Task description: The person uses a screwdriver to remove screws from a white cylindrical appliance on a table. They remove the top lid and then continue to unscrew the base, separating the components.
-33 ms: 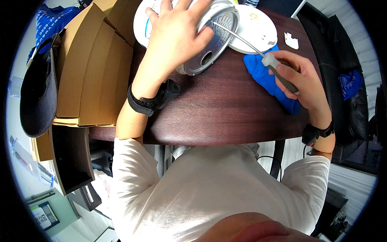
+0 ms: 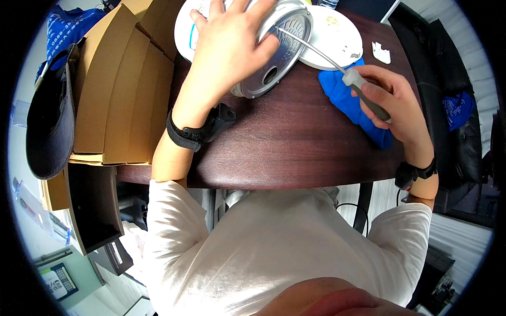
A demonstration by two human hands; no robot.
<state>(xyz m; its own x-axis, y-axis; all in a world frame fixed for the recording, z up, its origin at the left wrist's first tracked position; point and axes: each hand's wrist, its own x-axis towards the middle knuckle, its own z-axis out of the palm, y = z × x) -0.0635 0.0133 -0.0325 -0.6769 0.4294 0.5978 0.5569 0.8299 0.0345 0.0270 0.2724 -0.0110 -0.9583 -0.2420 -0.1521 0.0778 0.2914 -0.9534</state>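
Note:
My left hand (image 2: 234,45) grips a round appliance part (image 2: 274,73) with fingers spread over its white side and thumb at the rim. The part stands tilted, its silvery metal face with a pattern of small marks and one dark oval hole turned to the right. In my right hand (image 2: 392,97) is a screwdriver (image 2: 356,84) with a grey handle, fingers wrapped around it. Its long metal shaft points up and left, the tip at the metal face near my left thumb. Whether the tip sits in a screw I cannot tell.
Beyond the screwdriver shaft lies a round white cover (image 2: 332,39) with stains. A blue cloth (image 2: 350,102) lies under my right hand, and a small white plastic piece (image 2: 380,53) near the right edge of the dark wooden table (image 2: 284,152). Cardboard boxes (image 2: 121,95) and a dark cap (image 2: 50,126) stand left.

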